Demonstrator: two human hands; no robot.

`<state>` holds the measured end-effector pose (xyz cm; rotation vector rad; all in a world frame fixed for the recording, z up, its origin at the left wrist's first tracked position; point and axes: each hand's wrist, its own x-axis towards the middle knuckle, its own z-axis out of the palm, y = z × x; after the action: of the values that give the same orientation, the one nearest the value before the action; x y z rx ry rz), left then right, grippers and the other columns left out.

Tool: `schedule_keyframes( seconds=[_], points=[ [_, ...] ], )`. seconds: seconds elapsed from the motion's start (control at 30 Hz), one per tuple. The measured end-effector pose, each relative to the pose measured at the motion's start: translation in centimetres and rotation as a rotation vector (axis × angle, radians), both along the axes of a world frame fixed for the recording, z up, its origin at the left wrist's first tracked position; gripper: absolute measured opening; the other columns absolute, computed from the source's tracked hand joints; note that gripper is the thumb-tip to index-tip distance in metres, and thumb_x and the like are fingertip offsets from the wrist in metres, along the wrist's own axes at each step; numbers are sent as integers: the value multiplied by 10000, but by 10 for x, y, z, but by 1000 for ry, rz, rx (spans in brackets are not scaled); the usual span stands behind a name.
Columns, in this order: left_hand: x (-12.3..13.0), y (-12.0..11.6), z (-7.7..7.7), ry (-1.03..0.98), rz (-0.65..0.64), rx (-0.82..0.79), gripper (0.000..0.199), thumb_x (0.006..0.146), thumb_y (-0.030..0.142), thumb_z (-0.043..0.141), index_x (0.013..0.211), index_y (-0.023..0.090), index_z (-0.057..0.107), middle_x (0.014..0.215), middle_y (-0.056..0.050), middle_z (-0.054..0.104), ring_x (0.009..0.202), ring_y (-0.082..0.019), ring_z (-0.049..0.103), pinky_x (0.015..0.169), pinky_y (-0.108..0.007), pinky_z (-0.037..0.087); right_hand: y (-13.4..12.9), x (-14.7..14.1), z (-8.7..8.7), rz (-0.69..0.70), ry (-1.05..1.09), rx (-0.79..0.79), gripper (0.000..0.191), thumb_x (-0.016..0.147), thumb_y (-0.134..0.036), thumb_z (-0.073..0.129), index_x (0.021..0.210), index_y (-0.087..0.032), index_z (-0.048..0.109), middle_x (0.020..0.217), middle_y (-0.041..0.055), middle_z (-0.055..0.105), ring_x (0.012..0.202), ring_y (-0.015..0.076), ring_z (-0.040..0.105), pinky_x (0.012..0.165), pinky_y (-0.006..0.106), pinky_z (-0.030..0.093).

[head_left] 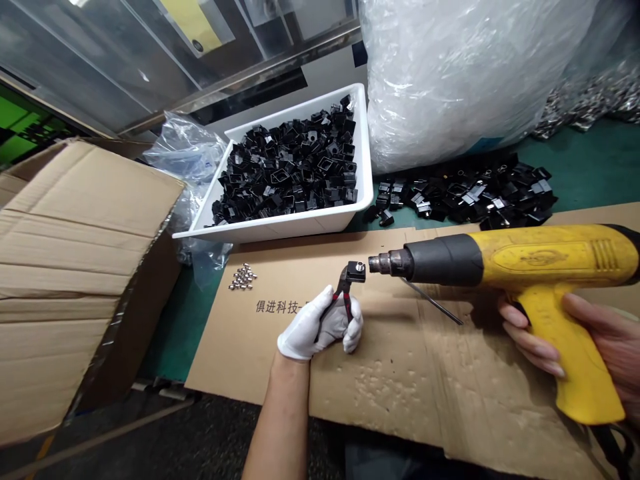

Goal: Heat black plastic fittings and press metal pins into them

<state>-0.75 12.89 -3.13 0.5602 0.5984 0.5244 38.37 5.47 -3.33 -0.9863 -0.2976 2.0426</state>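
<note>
My left hand [320,327], in a white glove, is closed around the handles of small pliers [344,287]. The jaws of the pliers grip a black plastic housing [356,272] with a round metal fitting on its upper face. My bare right hand [535,333] is wrapped around the handle of a yellow heat gun [555,260]. Its stepped metal nozzle points left, a short gap away from the housing. Behind the nozzle, a thin metal rod [433,301] lies on the cardboard sheet [395,373].
Beyond the cardboard stands a white bin [280,230] full of black housings. More black housings [475,193] lie in a pile to its right, by a large plastic bag [465,80]. Several small metal fittings [243,277] sit on the left. A cardboard box [80,267] borders the left side.
</note>
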Motion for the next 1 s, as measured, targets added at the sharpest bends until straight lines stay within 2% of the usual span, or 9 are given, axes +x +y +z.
schedule_keyframes(
  seconds=[0.27, 0.6, 0.77, 1.0],
  points=[
    [1, 0, 1, 16, 13, 6, 632, 994, 665, 424, 908, 100, 693, 678, -87, 632, 548, -187, 594, 559, -315, 491, 0, -1, -1, 16, 27, 38, 393, 831, -492, 702, 1043, -181, 812, 750, 124, 684, 514, 165, 590, 484, 259, 547],
    [0, 0, 1, 13, 5, 14, 630, 1003, 657, 406, 926, 102, 694, 682, -87, 632, 557, -187, 595, 575, -320, 494, 0, 0, -1, 2, 16, 15, 392, 826, -488, 686, 1039, -181, 804, 818, 134, 685, 529, 166, 577, 488, 269, 553],
    [1, 0, 1, 17, 9, 21, 617, 1005, 650, 404, 931, 107, 689, 687, -84, 635, 557, -189, 593, 577, -324, 493, 1, 0, -1, 11, 49, 19, 404, 839, -503, 678, 1054, -184, 800, 731, 115, 655, 532, 178, 564, 479, 271, 544],
    [1, 1, 1, 18, -1, 32, 620, 998, 659, 408, 943, 107, 683, 687, -84, 635, 558, -193, 592, 576, -327, 488, 1, 2, -1, 27, 40, 44, 420, 837, -506, 680, 1054, -165, 794, 745, 112, 656, 526, 169, 558, 489, 274, 552]
  ],
)
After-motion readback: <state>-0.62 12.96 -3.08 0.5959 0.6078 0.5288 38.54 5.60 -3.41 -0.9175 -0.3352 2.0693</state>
